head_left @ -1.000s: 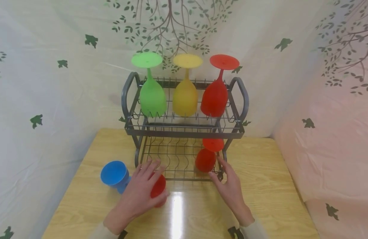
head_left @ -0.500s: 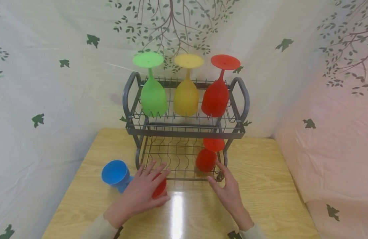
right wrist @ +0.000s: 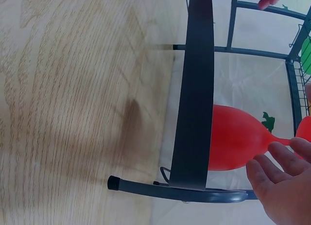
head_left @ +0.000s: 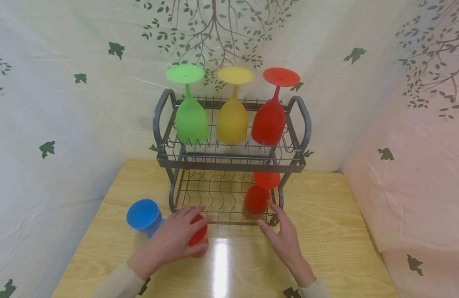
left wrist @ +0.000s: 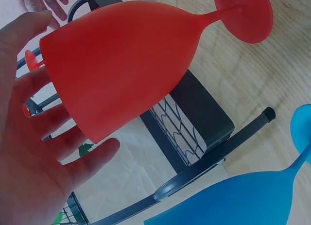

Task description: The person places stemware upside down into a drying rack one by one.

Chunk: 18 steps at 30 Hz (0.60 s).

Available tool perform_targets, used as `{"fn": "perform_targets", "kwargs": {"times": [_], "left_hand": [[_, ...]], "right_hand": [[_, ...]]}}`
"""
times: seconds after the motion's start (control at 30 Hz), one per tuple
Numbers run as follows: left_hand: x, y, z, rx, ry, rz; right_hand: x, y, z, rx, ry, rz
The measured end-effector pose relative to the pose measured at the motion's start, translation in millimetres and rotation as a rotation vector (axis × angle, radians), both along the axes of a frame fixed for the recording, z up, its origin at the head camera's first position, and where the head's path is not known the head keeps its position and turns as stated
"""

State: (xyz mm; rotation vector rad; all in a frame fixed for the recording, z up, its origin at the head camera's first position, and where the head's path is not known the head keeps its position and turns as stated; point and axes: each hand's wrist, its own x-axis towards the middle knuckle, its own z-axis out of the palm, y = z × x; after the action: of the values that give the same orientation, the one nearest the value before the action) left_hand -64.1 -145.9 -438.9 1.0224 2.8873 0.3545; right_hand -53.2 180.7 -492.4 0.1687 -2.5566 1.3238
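A red goblet (head_left: pixel 198 236) stands upright on the table before the dish rack (head_left: pixel 231 166). My left hand (head_left: pixel 166 246) is over its left side, fingers spread round the rim; in the left wrist view the fingers are nearly straight beside the goblet's bowl (left wrist: pixel 126 64). Whether they touch it, I cannot tell. Just left of that hand is a blue goblet (head_left: pixel 143 216), its lower part partly hidden. My right hand (head_left: pixel 286 242) has thumb and fingers apart, fingertips close to another red goblet (head_left: pixel 257 199) that sits upside down on the lower shelf's right end.
Green (head_left: pixel 192 122), yellow (head_left: pixel 232 122) and red (head_left: pixel 268 122) goblets stand upside down along the upper shelf. Curved side handles rise at both ends of the rack. A pale printed cloth (head_left: pixel 84 124) hangs behind the wooden table (head_left: pixel 326 215).
My left hand shifts slightly around the red goblet's rim, its fingers drawing down a little. The right hand moves slightly left; the goblets keep their places.
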Motion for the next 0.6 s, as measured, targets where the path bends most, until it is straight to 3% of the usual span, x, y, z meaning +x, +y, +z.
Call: {"fn": "perform_targets", "kwargs": {"times": [0.2, 0.37, 0.47, 0.6], "left_hand": [[0.2, -2.0, 0.7, -0.012, -0.032, -0.032], [1.4, -4.1, 0.0, -0.005, 0.018, -0.053], [3.2, -5.8, 0.6, 0.021, 0.03, -0.031], [4.3, -6.8, 4.9, 0.065, -0.006, 0.017]], "right_hand": [[-1.3, -2.2, 0.1, -0.001, -0.004, 0.003], [-0.6, -3.4, -1.5, -0.018, 0.002, 0.021], [0.9, -3.8, -3.1, -0.026, 0.002, 0.029], [2.0, -3.3, -3.7, -0.029, 0.006, 0.034]]}}
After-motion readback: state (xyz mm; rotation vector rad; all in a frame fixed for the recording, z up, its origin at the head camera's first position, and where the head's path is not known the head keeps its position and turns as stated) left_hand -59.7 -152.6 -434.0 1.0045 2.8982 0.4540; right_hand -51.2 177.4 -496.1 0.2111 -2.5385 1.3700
